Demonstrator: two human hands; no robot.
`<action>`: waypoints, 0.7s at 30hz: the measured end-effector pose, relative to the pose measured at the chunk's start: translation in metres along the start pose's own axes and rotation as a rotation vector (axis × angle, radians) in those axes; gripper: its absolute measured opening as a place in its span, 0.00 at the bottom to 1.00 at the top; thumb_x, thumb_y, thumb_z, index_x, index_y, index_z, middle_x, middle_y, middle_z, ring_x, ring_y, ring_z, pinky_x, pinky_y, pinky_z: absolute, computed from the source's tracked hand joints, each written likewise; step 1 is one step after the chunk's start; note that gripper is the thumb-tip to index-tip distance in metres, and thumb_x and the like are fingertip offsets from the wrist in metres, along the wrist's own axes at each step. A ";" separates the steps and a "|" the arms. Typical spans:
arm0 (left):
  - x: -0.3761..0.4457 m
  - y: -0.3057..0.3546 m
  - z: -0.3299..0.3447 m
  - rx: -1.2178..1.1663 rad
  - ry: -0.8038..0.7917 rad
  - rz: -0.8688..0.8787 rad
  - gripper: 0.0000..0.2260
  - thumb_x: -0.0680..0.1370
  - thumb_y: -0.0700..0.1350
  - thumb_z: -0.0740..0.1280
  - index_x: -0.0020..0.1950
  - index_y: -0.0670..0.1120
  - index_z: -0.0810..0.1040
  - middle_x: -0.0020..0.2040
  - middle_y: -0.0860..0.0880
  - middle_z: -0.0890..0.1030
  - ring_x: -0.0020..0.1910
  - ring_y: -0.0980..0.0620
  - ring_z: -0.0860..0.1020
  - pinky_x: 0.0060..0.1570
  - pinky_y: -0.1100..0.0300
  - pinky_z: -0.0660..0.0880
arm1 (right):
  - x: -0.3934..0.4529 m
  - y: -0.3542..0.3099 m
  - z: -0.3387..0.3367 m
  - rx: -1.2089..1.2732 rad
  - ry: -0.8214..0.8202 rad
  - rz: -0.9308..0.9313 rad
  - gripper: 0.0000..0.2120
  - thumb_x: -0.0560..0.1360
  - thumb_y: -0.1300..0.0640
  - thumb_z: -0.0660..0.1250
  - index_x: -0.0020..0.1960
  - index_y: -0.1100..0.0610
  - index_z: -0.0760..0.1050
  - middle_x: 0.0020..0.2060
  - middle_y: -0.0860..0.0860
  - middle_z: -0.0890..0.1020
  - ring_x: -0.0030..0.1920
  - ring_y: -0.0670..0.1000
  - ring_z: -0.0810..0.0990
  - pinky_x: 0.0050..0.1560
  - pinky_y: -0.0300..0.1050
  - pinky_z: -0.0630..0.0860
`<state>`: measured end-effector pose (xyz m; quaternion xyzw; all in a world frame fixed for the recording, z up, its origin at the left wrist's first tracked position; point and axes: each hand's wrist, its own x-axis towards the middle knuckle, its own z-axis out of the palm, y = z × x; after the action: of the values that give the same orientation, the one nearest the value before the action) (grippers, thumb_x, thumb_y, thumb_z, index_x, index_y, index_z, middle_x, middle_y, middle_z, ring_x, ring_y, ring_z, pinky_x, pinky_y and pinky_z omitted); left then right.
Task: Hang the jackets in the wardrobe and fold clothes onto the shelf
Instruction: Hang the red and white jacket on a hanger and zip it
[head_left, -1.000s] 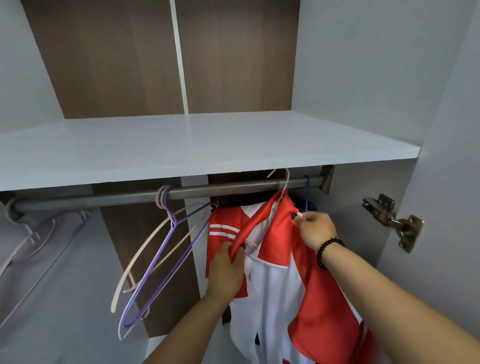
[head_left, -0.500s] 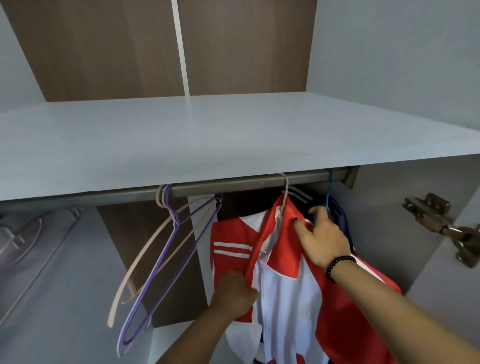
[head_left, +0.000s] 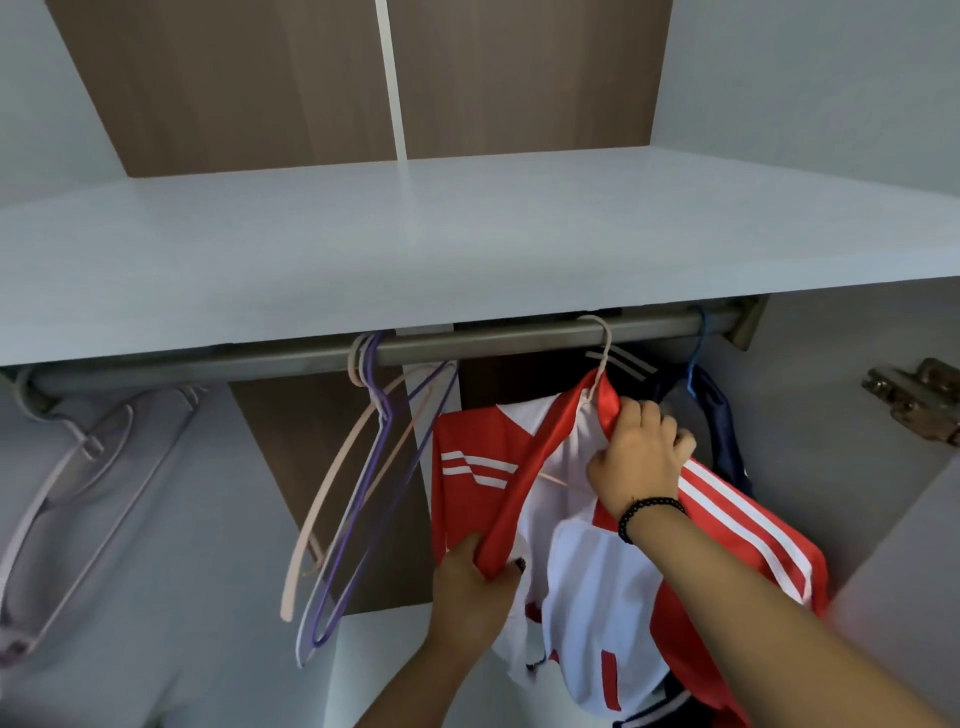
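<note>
Jacket, red and white, hangs from a beige hanger on the rail under the shelf. Left hand grips the red front edge low down; right hand pinches the collar just below the hook. Spare hangers hang left; dark garment behind right.

Both arms raised, left hand and right hand clenched.
</note>
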<state>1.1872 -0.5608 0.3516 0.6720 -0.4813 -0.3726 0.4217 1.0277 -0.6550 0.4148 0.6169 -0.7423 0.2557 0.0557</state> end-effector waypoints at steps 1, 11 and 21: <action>-0.003 -0.002 0.000 -0.048 0.014 -0.011 0.16 0.73 0.43 0.74 0.59 0.48 0.78 0.52 0.50 0.82 0.51 0.47 0.81 0.59 0.52 0.77 | -0.002 0.002 -0.003 0.040 0.027 -0.028 0.26 0.66 0.67 0.65 0.64 0.62 0.70 0.60 0.59 0.72 0.62 0.62 0.68 0.64 0.55 0.57; -0.047 0.000 -0.003 -0.482 0.273 -0.157 0.08 0.67 0.47 0.79 0.44 0.52 0.83 0.39 0.53 0.85 0.39 0.53 0.83 0.39 0.64 0.77 | -0.036 0.019 -0.040 0.321 0.288 -0.254 0.18 0.66 0.72 0.68 0.55 0.65 0.76 0.46 0.61 0.77 0.47 0.63 0.75 0.48 0.57 0.74; -0.088 0.022 -0.024 -0.285 0.111 -0.169 0.19 0.65 0.42 0.78 0.53 0.51 0.78 0.43 0.52 0.82 0.40 0.53 0.81 0.36 0.63 0.77 | -0.047 0.024 -0.047 0.339 0.005 -0.069 0.12 0.69 0.72 0.61 0.51 0.66 0.70 0.52 0.64 0.72 0.43 0.63 0.74 0.39 0.51 0.69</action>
<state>1.1791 -0.4753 0.3892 0.6632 -0.3414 -0.4335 0.5056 1.0054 -0.5892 0.4296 0.6418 -0.6668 0.3768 -0.0388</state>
